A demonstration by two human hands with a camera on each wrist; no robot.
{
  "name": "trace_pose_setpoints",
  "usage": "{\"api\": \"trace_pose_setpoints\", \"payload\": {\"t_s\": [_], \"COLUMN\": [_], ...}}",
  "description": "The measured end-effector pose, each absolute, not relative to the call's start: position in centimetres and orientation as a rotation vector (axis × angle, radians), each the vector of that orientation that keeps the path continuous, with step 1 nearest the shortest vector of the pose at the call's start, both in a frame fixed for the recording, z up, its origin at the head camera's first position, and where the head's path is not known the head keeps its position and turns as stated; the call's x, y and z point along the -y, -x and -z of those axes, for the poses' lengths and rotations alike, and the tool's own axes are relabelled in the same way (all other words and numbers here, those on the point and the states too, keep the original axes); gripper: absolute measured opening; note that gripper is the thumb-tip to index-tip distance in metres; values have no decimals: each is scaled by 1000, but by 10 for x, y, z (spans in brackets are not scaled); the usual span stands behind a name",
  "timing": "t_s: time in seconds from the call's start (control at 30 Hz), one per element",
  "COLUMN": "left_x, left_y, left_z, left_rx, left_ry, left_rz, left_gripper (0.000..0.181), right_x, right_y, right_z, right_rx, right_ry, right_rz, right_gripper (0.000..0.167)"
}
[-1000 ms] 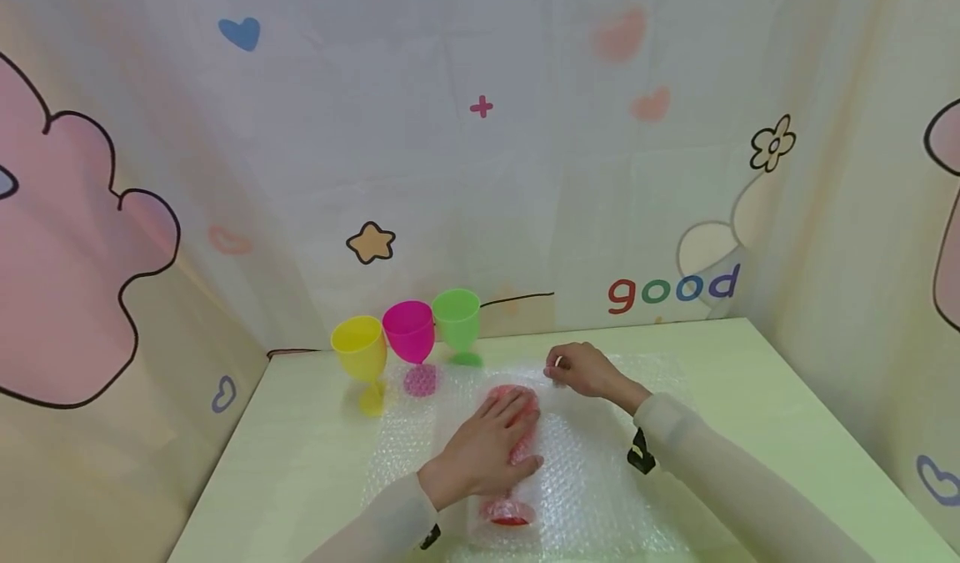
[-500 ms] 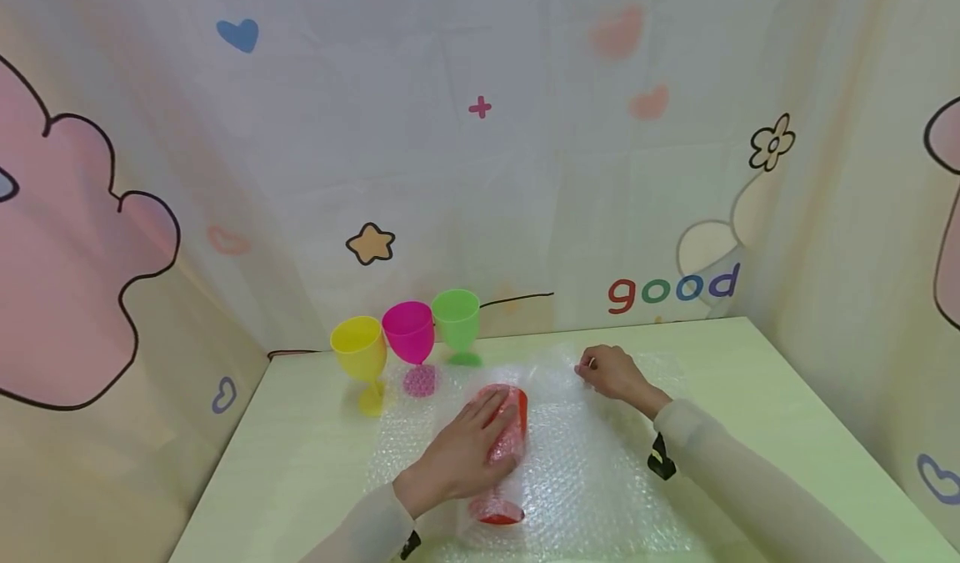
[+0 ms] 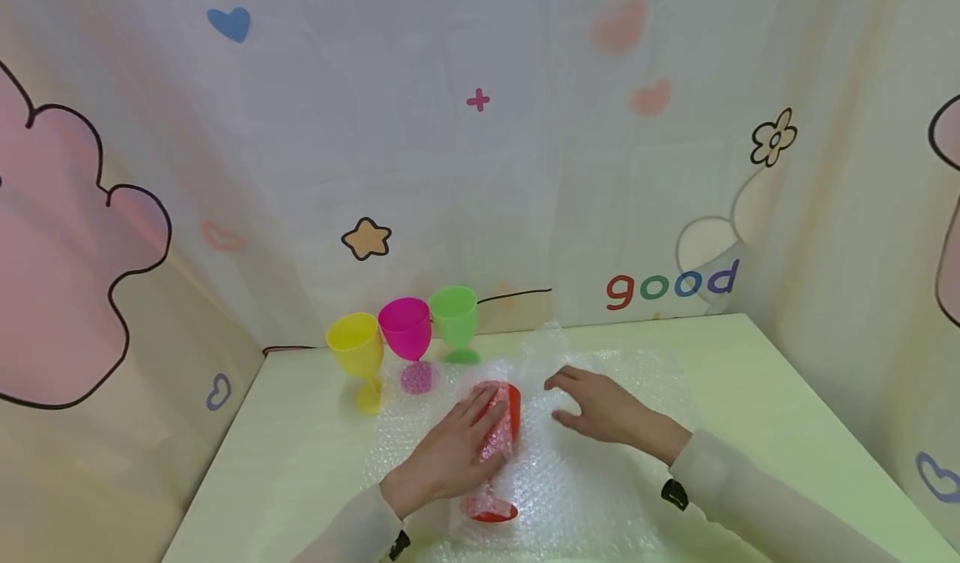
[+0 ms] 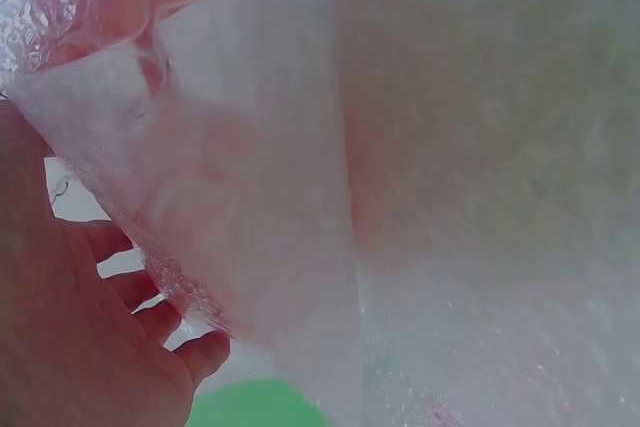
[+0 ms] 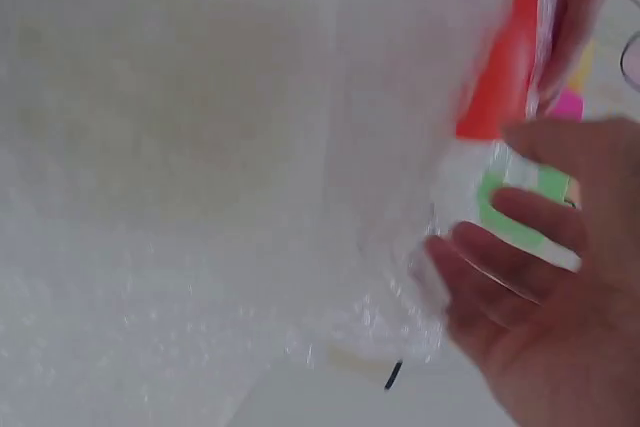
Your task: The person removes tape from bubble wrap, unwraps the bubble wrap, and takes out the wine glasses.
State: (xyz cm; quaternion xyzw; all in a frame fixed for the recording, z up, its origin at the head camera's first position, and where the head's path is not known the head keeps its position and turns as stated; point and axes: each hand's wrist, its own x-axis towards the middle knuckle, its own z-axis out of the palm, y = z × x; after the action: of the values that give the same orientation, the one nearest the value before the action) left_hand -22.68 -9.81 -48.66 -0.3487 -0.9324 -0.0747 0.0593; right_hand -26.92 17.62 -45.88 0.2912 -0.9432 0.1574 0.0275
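A red goblet [image 3: 514, 404] lies on its side on a sheet of bubble wrap [image 3: 585, 488], its bowl toward the back. A fold of the wrap covers most of it, leaving red strips bare at the bowl and foot. My left hand [image 3: 444, 456] rests on the covered goblet with its fingers spread along the bowl. To the right, my right hand [image 3: 611, 406] hovers near the wrap, thumb and fingers parted, holding nothing visible. In the right wrist view its fingertips are close to the wrap's crinkled edge; whether they touch is unclear.
A yellow goblet [image 3: 356, 346], a magenta goblet [image 3: 406, 329] and a green goblet [image 3: 454, 313] stand upright at the back left of the table [image 3: 255, 463]. The wrap overlaps the magenta one's foot. A printed curtain [image 3: 420, 154] hangs behind.
The left hand and the goblet have shifted slightly left. The right hand pinched the wrap's edge before; its fingers have since parted. A flap of wrap now stands up behind it.
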Motion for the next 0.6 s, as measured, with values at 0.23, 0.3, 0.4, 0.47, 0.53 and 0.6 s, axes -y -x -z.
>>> {"api": "trace_pose_setpoints", "payload": {"t_s": [0.23,0.3,0.4,0.47,0.53,0.6], "left_x": [107,111,119,125,132,139], "left_y": [227,226,224,223,222,221], "left_z": [484,485,486,486,486,485], "left_rx": [2837,2857,2887,2901,2915,2927], "left_ry": [1047,1036,999,980,965,958], "left_rz": [256,282,327,355,395,439], "left_gripper": [72,73,73,74,74,75], "right_x": [-173,-174,-176,-176,-177,-177], "right_y": [251,249,248,248,248,249], "right_z": [473,476,479,479,480,480], "right_rx": [3280,3287,3291,3296,3303,3302], "right_ry": [-1002,-1018,-1032,-1032,-1022,-1018], "right_rz": [-354,-348,-354,-354,-360,-367], "right_gripper": [80,80,77,76,76,77]}}
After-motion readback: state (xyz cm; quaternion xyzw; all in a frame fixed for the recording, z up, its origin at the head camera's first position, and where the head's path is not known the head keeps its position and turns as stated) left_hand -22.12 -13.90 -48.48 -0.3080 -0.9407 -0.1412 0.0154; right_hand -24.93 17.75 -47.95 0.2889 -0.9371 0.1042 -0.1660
